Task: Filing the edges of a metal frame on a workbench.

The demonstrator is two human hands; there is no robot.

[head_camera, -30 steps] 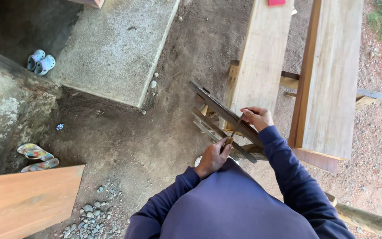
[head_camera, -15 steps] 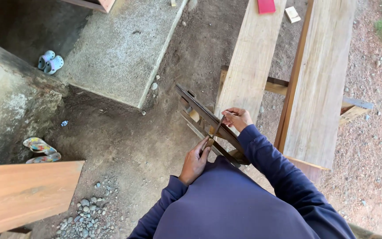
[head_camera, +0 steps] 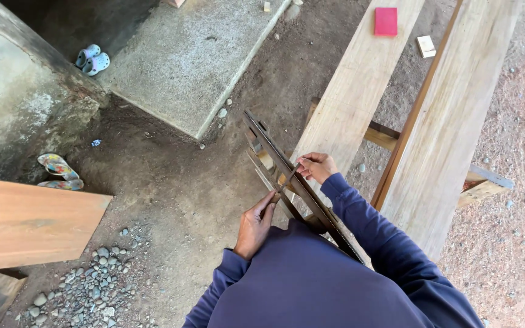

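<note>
- Since half a second ago your view has slid down and left a little: the red block [head_camera: 386,21] and the small wood offcut [head_camera: 426,45] now sit lower in the picture, and the blue shoes [head_camera: 92,59] show more fully; your hands keep their places on the saw.
- Your left hand [head_camera: 255,226] rests with fingers stretched along the lower end of the saw [head_camera: 293,182], fingertips touching its frame, not curled round it.
- Your right hand [head_camera: 318,167] is closed in a narrow pinch on a thin rod-like tool [head_camera: 288,180] laid across the saw's blade; the fingers are folded tight on the tool's upper end.
- The saw is a dark wooden frame with long bars, held slanting from upper left to lower right in front of your chest, its lower end running in against your blue sleeve [head_camera: 372,231].
- The saw's top end stands out over the dirt ground [head_camera: 171,182], just beside the near plank [head_camera: 353,97].
- A second, wider plank [head_camera: 457,121] lies to the right of the first, both on a crosspiece [head_camera: 484,182].
- A concrete slab [head_camera: 195,61] lies up left, with the blue shoes at its edge.
- A pair of patterned sandals [head_camera: 59,171] lies at left on the dirt, above a reddish board [head_camera: 25,222].
- Grey pebbles [head_camera: 86,285] are scattered below that board.
</note>
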